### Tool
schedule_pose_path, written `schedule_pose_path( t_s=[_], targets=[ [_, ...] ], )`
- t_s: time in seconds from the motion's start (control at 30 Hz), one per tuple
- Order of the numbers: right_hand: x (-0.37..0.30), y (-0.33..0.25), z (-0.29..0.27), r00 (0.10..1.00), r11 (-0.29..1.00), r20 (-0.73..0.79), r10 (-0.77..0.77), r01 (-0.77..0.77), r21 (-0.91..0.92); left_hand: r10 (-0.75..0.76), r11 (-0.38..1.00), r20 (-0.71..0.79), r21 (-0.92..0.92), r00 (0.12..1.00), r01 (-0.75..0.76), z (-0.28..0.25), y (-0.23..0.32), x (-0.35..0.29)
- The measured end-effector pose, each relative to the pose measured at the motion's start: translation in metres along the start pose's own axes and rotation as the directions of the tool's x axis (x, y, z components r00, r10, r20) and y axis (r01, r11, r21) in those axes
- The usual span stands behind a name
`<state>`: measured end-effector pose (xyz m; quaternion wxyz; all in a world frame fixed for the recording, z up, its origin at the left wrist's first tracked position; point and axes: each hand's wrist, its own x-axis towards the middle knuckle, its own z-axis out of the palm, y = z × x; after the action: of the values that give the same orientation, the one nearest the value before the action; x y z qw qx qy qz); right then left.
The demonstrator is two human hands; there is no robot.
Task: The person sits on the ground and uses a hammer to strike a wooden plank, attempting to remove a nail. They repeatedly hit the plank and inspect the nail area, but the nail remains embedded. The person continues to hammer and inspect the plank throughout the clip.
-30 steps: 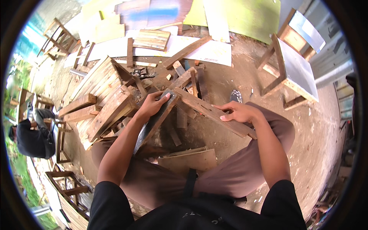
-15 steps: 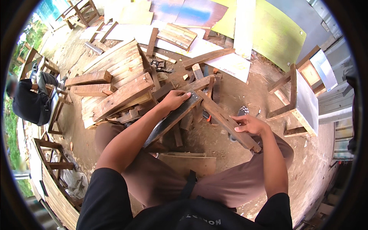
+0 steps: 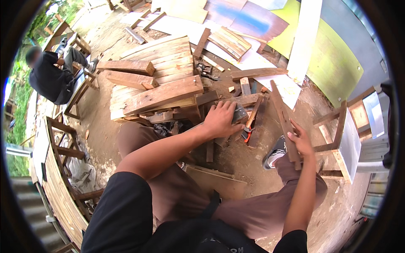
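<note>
My left hand [image 3: 220,120] is closed over the end of a dark wooden beam [image 3: 239,113], which slants back toward my left leg and is mostly hidden under my forearm. On the right, my right hand [image 3: 301,141] grips a long narrow brown piece of wood [image 3: 282,116] along its lower part. That piece points away from me, its far end apart from the beam. Between the two lies a tool with a red-orange handle [image 3: 247,134], its kind unclear, beside dark wood offcuts [image 3: 258,126].
A slatted wooden panel [image 3: 173,57] carrying thick timbers [image 3: 164,96] fills the left centre. Wooden frames with white tops [image 3: 349,141] stand at right. Painted sheets [image 3: 333,59] lie beyond. Another person [image 3: 50,76] sits far left. My checkered shoe [image 3: 276,155] is near the wood.
The brown piece has swung away from the dark beam to the right, its far end parting from it. My left hand has shifted over the beam's end. The whole view has turned.
</note>
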<state>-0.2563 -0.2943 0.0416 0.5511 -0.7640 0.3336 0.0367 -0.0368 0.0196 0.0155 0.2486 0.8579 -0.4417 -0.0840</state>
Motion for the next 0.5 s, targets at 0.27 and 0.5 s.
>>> schedule_pose_path(
  t_s=[0.27,0.5],
  targets=[
    [0.100,0.122,0.091,0.889,0.999,-0.458,0.017,-0.033,-0.028,0.010,0.987,-0.038,0.160,0.999,-0.004,-0.009,-0.010,-0.005],
    [0.130,0.164,0.136,0.835,0.981,-0.537,0.124,-0.186,-0.062,0.066,0.980,-0.077,0.191,0.995,-0.050,-0.013,-0.030,-0.024]
  ],
)
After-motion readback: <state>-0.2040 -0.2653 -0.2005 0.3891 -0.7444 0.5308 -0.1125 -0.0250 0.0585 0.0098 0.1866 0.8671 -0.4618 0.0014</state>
